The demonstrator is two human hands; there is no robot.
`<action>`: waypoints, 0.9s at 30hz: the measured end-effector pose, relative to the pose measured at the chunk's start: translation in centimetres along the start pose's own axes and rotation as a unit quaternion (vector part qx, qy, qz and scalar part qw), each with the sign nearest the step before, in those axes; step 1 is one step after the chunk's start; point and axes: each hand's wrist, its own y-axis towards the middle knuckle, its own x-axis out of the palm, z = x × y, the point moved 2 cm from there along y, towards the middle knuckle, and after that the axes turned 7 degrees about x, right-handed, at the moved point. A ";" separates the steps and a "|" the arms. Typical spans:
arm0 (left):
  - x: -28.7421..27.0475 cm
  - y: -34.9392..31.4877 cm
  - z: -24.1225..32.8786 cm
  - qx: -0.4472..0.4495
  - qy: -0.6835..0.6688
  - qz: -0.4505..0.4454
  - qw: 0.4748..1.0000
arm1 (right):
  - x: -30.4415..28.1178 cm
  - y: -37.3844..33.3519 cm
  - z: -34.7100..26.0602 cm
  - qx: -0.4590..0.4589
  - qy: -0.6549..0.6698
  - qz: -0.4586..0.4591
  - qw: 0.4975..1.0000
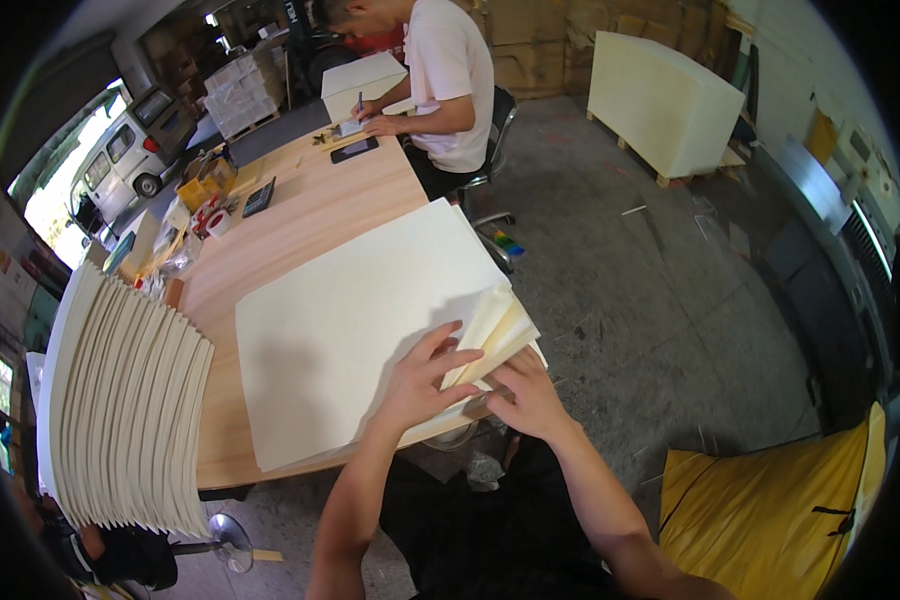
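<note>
A stack of large cream paper sheets [360, 310] lies on a long wooden table [310, 200]. My left hand [425, 375] presses flat on the top sheet near the stack's front right corner, fingers spread. My right hand [525, 395] grips that corner from below, where several sheet edges [500, 325] are fanned up and apart. Both forearms come in from the lower edge.
A fanned pile of cream sheets [120, 390] stands at the table's left end. A person in a white shirt [450, 80] sits writing at the far end beside a calculator [259, 197], tape rolls and small boxes. A big cream block on a pallet [660, 100] and a yellow bag [770, 510] stand on the concrete floor.
</note>
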 end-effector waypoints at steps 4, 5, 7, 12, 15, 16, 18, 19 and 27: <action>-0.1 0.7 2.2 0.065 0.145 -0.045 0.986 | 0.5 -1.0 2.0 0.074 0.054 -0.061 0.994; 0.0 0.5 2.2 0.072 0.153 -0.043 0.985 | 0.5 -1.0 1.8 0.074 0.062 -0.054 0.994; 0.1 0.5 1.9 0.031 0.128 -0.033 0.991 | 0.3 -1.0 1.4 0.077 0.072 -0.036 0.994; 0.4 1.2 0.6 0.051 0.140 -0.026 0.988 | 0.2 -0.4 1.2 0.093 0.088 -0.033 0.991; 0.5 1.6 0.6 0.026 0.126 -0.017 0.991 | 0.1 -0.3 1.3 0.074 0.080 -0.027 0.994; 0.6 1.6 0.5 0.026 0.130 -0.017 0.991 | 0.1 -0.4 1.5 0.067 0.074 -0.027 0.995; 0.5 1.6 0.4 0.028 0.139 -0.020 0.990 | -0.1 -1.0 2.3 0.097 0.089 -0.010 0.991; 0.5 1.7 0.5 0.031 0.144 -0.021 0.989 | -0.3 -1.4 2.8 0.112 0.097 -0.002 0.989; 0.5 1.7 0.2 0.010 0.109 0.008 0.994 | -4.6 -1.3 5.0 0.316 -0.097 -0.042 0.943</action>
